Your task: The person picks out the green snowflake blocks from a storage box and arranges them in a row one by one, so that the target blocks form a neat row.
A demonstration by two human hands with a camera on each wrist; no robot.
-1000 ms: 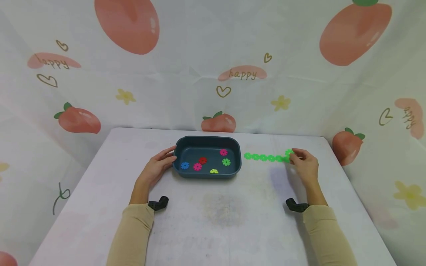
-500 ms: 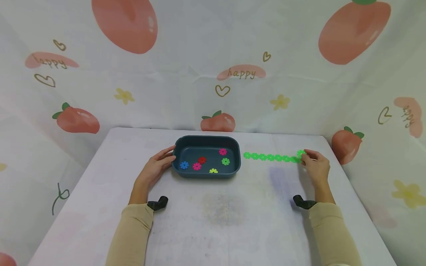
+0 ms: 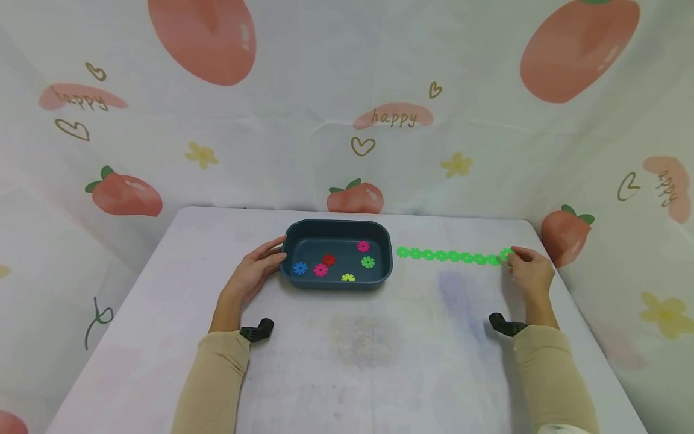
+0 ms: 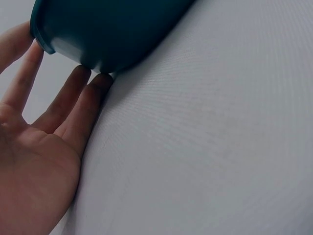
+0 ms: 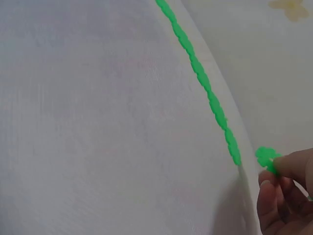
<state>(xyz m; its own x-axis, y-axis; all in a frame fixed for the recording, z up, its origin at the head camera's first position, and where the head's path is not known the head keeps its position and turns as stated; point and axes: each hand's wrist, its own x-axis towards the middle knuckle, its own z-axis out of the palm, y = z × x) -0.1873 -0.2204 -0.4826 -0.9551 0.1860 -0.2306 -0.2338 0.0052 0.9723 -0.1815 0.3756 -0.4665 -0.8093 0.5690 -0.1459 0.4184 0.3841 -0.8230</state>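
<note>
My left hand [image 3: 251, 276] rests at the left end of a dark teal plastic tray [image 3: 336, 286], with fairly straight fingers touching its wall and rim, as the left wrist view shows close up. Inside the tray lie several snowflake discs in blue, red, pink, green and yellow. To the right of it, a row of green snowflake discs [image 3: 441, 256] lies edge to edge on the table. Beyond that row's right end, my right hand [image 3: 532, 274] pinches a green snowflake disc [image 5: 266, 157] between thumb and finger. A speck of green [image 5: 309, 198] shows near the palm, too small to identify.
The white table [image 3: 352, 374] has its back edge just behind the tray and the row. A fabric backdrop [image 3: 303, 150] printed with peaches hangs around it. The right hand is close to the table's right edge.
My right hand has moved rightward, with a green snowflake disc pinched throughout. The green row now reaches farther right, while its left end stays put. Left hand and tray have not visibly moved.
</note>
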